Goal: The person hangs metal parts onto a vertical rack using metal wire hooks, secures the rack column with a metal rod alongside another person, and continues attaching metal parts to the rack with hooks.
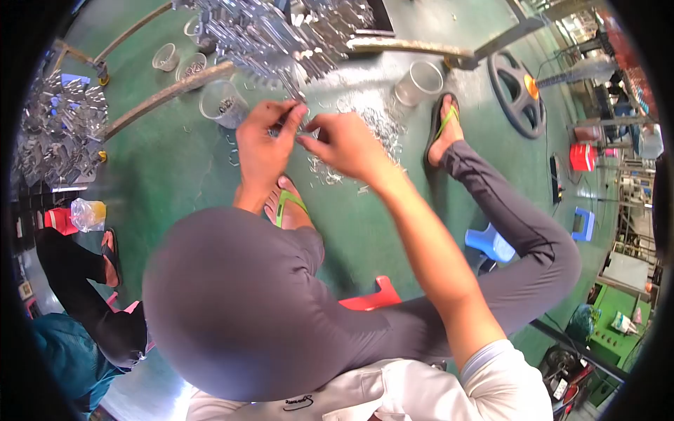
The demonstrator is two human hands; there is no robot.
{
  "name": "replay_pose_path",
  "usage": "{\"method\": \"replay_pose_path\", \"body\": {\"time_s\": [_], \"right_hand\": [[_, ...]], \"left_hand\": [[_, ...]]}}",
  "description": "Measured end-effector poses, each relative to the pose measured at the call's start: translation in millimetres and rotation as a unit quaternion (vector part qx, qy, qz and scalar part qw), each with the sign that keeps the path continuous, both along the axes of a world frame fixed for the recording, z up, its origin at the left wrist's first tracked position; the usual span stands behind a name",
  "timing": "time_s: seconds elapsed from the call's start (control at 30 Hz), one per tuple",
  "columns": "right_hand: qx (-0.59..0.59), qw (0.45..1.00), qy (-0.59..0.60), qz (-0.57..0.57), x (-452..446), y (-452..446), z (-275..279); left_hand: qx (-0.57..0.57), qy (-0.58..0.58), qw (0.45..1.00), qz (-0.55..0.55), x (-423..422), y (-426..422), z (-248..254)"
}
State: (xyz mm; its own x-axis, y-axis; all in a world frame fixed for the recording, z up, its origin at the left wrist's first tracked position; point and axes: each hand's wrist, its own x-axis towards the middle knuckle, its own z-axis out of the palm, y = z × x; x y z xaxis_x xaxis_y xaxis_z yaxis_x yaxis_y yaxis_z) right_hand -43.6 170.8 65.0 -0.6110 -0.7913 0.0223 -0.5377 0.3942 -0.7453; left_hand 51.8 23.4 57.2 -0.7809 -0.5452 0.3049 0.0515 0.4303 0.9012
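Note:
My left hand [265, 140] is raised at the centre, its thumb and forefinger pinched on a thin metal piece [298, 95] that reaches up toward a hanging cluster of shiny metal parts [260, 42]. Just right of it, my right hand [345, 142] has its thumb and forefinger closed together; what they hold is too small to make out. The fingertips of both hands are close to each other. Beneath them, a loose pile of small metal pieces [379, 130] lies spread on the green floor [182, 154].
Clear plastic tubs stand at the left [223, 104] and right [419, 83] of the pile. A frame bar [168, 91] slants at left. Beyond are a grey handwheel [517, 93], a blue stool [490, 242], a red stool [372, 298] and another person's leg [77, 259].

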Motion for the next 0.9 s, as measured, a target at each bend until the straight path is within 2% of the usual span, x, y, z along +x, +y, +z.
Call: {"method": "replay_pose_path", "body": {"time_s": [0.03, 0.1, 0.13, 0.17, 0.2, 0.23, 0.3, 0.4, 0.57, 0.7, 0.83, 0.9], "right_hand": [[-0.009, 1.000, -0.026, 0.000, -13, 16, 3], [0.027, 0.994, -0.069, -0.081, -43, 46, -10], [0.054, 0.990, -0.021, -0.126, -58, 61, -32], [0.116, 0.983, -0.001, -0.143, -67, 77, -53], [0.205, 0.968, 0.077, -0.118, -74, 94, -84], [0.306, 0.945, 0.081, -0.079, -80, 106, -119], [0.314, 0.947, 0.035, -0.059, -70, 120, -165], [0.276, 0.958, 0.030, -0.073, -46, 117, -185], [0.195, 0.974, -0.013, -0.114, -34, 91, -200], [0.272, 0.947, -0.029, -0.167, -35, 71, -190], [0.275, 0.943, -0.050, -0.184, -44, 66, -185], [0.267, 0.940, -0.067, -0.203, -51, 68, -185]], "left_hand": [[-0.007, -0.003, 1.000, -0.004, 1, -1, 0], [-0.022, -0.004, 1.000, -0.008, 4, -5, -1], [-0.010, 0.001, 1.000, -0.007, 5, -5, 0], [-0.021, 0.010, 1.000, -0.010, 7, -6, -3], [-0.033, 0.021, 0.999, -0.013, 7, -10, -10], [-0.045, 0.031, 0.998, -0.016, 7, -11, -14], [-0.038, 0.040, 0.998, -0.026, 9, -9, -15], [-0.037, 0.046, 0.998, -0.032, 11, -7, -14], [-0.034, 0.048, 0.998, -0.036, 15, -6, -12], [-0.014, 0.037, 0.998, -0.044, 16, -4, -11], [0.007, 0.028, 0.999, -0.045, 15, -3, -9], [-0.017, 0.023, 0.999, -0.042, 16, -3, -7]]}}
